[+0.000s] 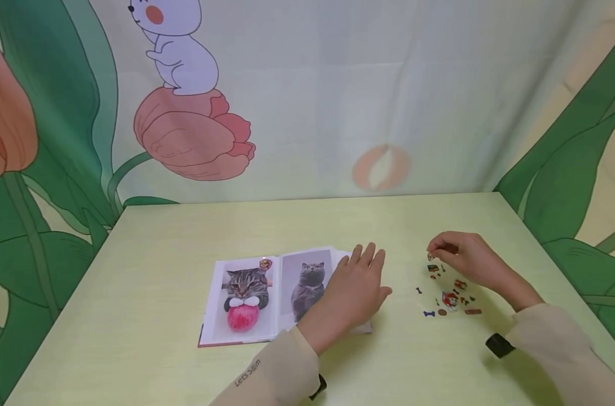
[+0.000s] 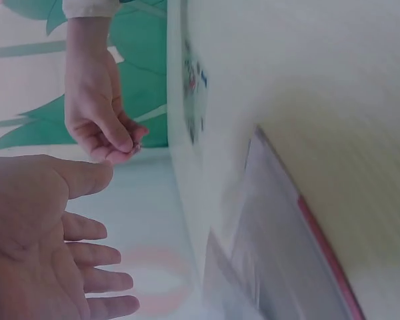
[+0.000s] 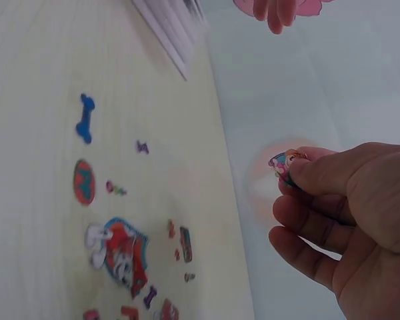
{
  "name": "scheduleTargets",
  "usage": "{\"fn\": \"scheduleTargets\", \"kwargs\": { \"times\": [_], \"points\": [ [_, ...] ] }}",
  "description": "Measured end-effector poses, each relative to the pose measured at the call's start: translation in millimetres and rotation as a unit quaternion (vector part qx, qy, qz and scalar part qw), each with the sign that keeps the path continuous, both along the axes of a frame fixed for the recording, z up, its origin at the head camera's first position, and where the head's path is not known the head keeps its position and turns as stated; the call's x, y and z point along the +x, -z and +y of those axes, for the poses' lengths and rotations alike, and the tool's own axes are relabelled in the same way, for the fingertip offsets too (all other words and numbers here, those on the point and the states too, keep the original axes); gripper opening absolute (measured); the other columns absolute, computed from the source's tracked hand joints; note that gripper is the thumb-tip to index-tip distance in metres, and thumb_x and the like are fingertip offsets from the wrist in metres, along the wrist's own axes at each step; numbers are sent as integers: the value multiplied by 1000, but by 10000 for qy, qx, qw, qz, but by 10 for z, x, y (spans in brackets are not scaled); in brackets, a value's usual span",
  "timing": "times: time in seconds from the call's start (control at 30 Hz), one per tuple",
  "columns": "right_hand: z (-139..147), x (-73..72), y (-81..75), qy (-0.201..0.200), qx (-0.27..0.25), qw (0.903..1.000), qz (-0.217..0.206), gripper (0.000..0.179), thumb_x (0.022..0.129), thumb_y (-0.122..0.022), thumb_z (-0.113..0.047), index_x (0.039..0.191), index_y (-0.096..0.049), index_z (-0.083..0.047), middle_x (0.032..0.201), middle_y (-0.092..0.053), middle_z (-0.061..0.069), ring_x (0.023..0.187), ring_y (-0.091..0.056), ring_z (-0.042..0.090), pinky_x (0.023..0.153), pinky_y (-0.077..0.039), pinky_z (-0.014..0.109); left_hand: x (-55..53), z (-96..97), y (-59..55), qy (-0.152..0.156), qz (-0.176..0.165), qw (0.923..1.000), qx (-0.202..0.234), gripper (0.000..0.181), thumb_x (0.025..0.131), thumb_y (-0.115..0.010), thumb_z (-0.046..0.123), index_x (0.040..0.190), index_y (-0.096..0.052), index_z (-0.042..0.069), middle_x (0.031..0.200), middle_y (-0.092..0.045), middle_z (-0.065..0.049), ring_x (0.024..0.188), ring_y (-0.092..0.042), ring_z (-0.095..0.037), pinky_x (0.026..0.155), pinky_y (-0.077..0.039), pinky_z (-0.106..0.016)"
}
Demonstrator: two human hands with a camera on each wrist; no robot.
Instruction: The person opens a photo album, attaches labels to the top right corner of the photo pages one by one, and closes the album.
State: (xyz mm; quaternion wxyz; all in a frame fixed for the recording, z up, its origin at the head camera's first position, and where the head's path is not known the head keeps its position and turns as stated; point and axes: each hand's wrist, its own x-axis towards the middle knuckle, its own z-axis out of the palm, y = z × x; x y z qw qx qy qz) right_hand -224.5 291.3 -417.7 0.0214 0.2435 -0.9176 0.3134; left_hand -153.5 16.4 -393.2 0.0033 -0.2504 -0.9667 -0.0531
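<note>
My right hand (image 1: 467,258) pinches a small colourful cartoon sticker (image 3: 281,167) between thumb and index finger, above the right side of the table. Below it lie several loose-looking stickers, among them a red and white cartoon dog sticker (image 3: 122,257), a blue bone sticker (image 3: 85,119) and a round red one (image 3: 84,181). My left hand (image 1: 350,285) has its fingers extended over the right page of an open photo album (image 1: 215,321), hiding part of it. The left page shows a tabby cat with a pink ball (image 1: 243,318), with a small sticker (image 1: 265,263) at its top right corner.
The pale yellow-green table (image 1: 150,293) reaches back to a curtain (image 1: 307,124) printed with tulips and a white animal. A grey cat photo (image 1: 307,285) fills the album's right page. Dark bands (image 1: 499,345) sit at both wrists.
</note>
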Motion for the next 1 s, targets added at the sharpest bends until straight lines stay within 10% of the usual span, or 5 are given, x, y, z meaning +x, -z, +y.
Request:
{"fn": "scheduleTargets", "kwargs": {
  "times": [0.6,1.0],
  "points": [
    [-453,-104,-173,-625,-107,9980,-25,11,96,-71,0,102,-76,-7,97,-74,-2,86,-68,13,75,-56,27,-31,-684,-159,-492,-274,9952,798,69,105,-62,35,159,-37,1,164,-34,-18,152,-30,-38,121,-29,-53],
    [-846,-195,-199,-1108,-201,9928,-413,11,99,-68,-2,103,-75,-8,94,-74,-4,85,-69,15,77,-56,30,38,-1019,-24,-841,-553,9908,907,69,104,-63,35,158,-37,1,165,-33,-18,152,-28,-41,121,-27,-55]
  ]
}}
